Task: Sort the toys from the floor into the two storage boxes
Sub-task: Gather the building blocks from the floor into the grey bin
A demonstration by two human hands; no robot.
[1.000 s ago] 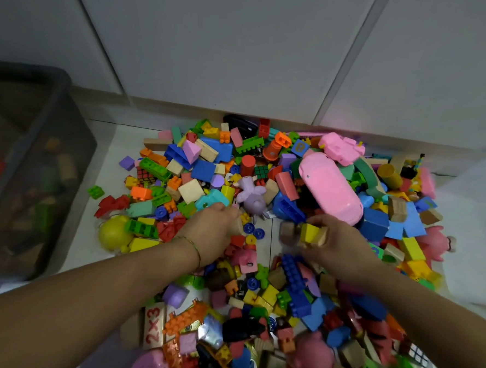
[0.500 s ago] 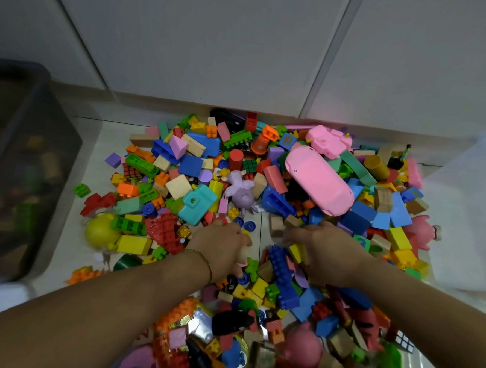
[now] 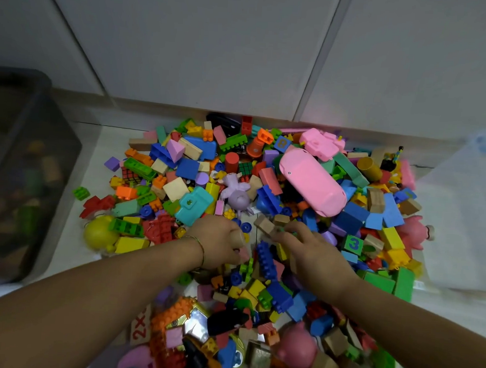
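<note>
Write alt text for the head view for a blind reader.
A person's left hand and right hand reach into a big heap of colourful toys on the floor, the left gripping a wooden block. A dark storage box stands at the left.

A green block near the right side of the toy pile bore a blue "3" on its upper face. A blue cube at the far edge of the pile showed an orange "8". On a pale card at the near left, red characters read "2X", and whatever followed them was covered.
</note>
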